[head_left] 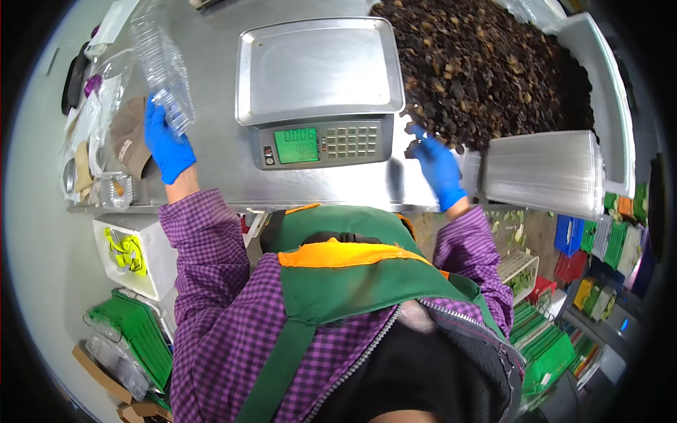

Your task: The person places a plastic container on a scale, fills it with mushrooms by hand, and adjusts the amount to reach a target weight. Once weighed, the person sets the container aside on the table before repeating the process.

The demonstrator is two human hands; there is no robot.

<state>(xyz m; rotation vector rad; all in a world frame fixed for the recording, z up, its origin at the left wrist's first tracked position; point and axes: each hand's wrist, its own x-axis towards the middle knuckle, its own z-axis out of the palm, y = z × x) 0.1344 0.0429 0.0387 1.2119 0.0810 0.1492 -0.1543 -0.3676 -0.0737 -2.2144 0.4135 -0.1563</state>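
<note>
My left hand [169, 144], in a blue glove, is closed on the lower part of a clear plastic container [159, 63] over the left of the steel table. My right hand [438, 169], also blue-gloved, is at the near left edge of a big heap of dark brown mushrooms [486, 70]. Its fingers are bent around a few dark pieces, slightly blurred. Between my hands stands a scale [326, 144] with a lit green display. Its steel pan [317, 70] holds no mushrooms.
Stacked clear plastic lids or trays [543, 173] stand at the right table edge, beside a white foam box wall [610, 92]. A brown cap [130, 137] and a small clear tub [116, 190] lie left. Green crates [130, 338] are below.
</note>
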